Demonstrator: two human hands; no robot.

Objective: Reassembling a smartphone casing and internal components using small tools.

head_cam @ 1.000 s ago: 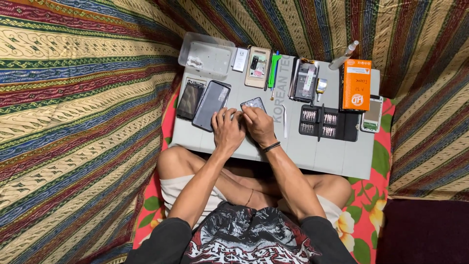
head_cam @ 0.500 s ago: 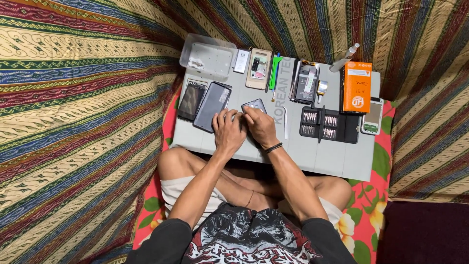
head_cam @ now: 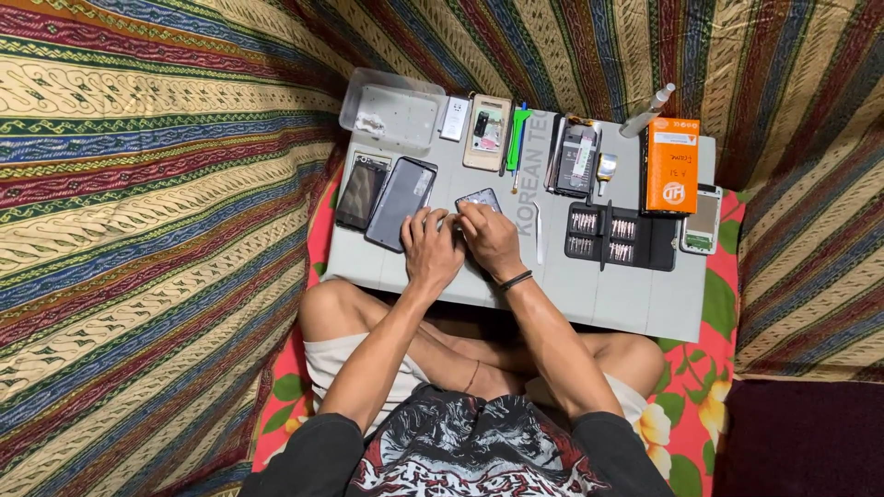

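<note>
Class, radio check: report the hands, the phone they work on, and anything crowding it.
Left hand and right hand both down on small phone. Grip unclear. Two dark phones close at left, bit case at right.

I saw even, fairly bright light from overhead, with soft, short shadows under my hands (head_cam: 460, 244) on the grey work table (head_cam: 599, 294). The dark phone screens (head_cam: 401, 202) gave faint glare. Focus was sharp throughout, the far-right corner dim, the striped cloth (head_cam: 157, 184) bowed at the edges.
</note>
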